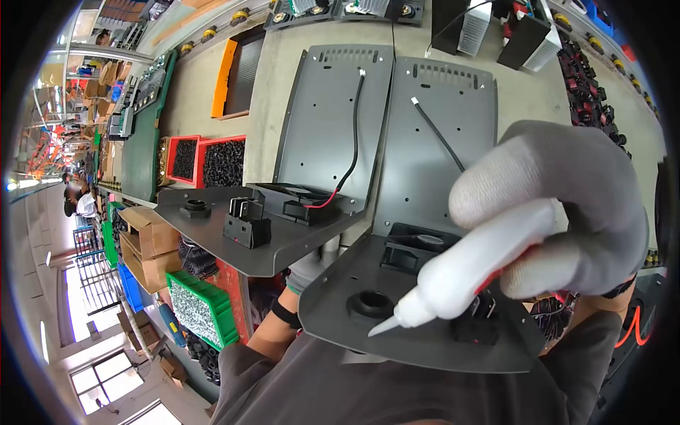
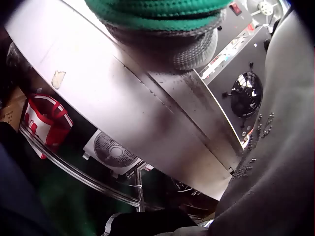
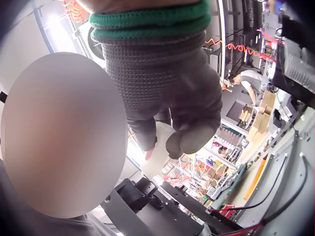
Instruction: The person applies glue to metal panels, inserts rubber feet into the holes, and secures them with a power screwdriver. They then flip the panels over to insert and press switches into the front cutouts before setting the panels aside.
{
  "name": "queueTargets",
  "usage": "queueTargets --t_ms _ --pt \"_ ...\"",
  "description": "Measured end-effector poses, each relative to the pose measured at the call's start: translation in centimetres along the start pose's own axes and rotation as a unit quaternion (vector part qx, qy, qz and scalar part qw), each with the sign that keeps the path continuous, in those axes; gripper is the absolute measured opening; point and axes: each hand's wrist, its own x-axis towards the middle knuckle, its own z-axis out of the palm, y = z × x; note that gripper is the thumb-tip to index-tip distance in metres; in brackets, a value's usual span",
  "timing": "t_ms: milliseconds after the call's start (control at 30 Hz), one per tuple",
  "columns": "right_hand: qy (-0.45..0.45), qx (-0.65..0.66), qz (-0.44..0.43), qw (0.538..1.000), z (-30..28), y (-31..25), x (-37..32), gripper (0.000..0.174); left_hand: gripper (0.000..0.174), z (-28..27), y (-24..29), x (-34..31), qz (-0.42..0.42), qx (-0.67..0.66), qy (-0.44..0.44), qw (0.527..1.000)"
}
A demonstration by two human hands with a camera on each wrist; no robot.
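Note:
My gloved right hand [image 1: 567, 205] grips a white squeeze bottle [image 1: 474, 258], its pointed nozzle tilted down to the left. The nozzle tip overlaps the near plate of a grey metal panel [image 1: 425, 350], just below a round black fitting [image 1: 370, 304]. A black socket [image 1: 476, 326] sits under the bottle, and a black fan [image 1: 418, 244] lies farther back. My gloved left hand [image 1: 309, 273] is low between this panel and a second grey panel [image 1: 333, 134]; its fingers are mostly hidden, and I cannot tell what they hold. In the right wrist view the bottle [image 3: 160, 147] hangs below the glove.
The second panel carries its own fan [image 1: 304, 205], socket [image 1: 246, 230] and a black-and-red cable [image 1: 356, 134]. Red bins [image 1: 241, 142] of small black parts stand to the left, with a green crate [image 1: 205, 304] lower down. Black units [image 1: 524, 39] stand at the back right.

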Motion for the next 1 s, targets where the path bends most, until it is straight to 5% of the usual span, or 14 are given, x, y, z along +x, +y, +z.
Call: queueTargets --t_ms 167,300,367,433,533,633,733,800,1000 --pt "-0.035 -0.074 -0.082 0.993 -0.4 -0.3 1.5 0.034 0.02 0.4 -0.4 0.1 0.05 -0.006 0.037 0.998" --pt "-0.106 -0.153 -0.008 0.982 -1.3 -3.3 2.7 0.029 0.02 0.6 -0.3 -0.1 0.065 0.035 0.06 0.995" --pt "-0.118 -0.401 -0.003 0.908 -1.0 -4.9 2.8 0.026 0.019 0.6 -0.2 0.0 0.073 0.02 0.076 0.994" --pt "-0.096 -0.39 -0.049 0.915 -0.4 -4.0 2.8 0.024 0.018 0.5 -0.2 -0.3 0.019 -0.033 0.042 0.998" --pt "-0.075 -0.378 -0.091 0.918 0.0 -3.8 3.2 0.025 0.017 0.6 -0.5 0.0 0.073 -0.007 0.058 0.996" --pt "-0.032 -0.305 -0.03 0.951 -0.9 -4.1 2.3 0.023 0.017 0.1 0.0 -0.3 0.055 0.027 0.033 0.998" --pt "-0.125 -0.233 0.063 0.962 -1.9 -3.4 2.6 0.034 0.014 0.6 -1.5 -1.0 0.054 0.033 0.003 0.998" --pt "-0.033 0.073 -0.004 0.997 -0.7 -0.6 3.4 0.043 0.015 0.5 -1.5 -0.8 0.073 0.025 0.003 0.997" --pt "0.166 0.027 0.145 0.975 2.0 -1.0 8.5 0.046 0.017 -1.3 0.5 1.5 0.187 0.038 0.05 0.98"
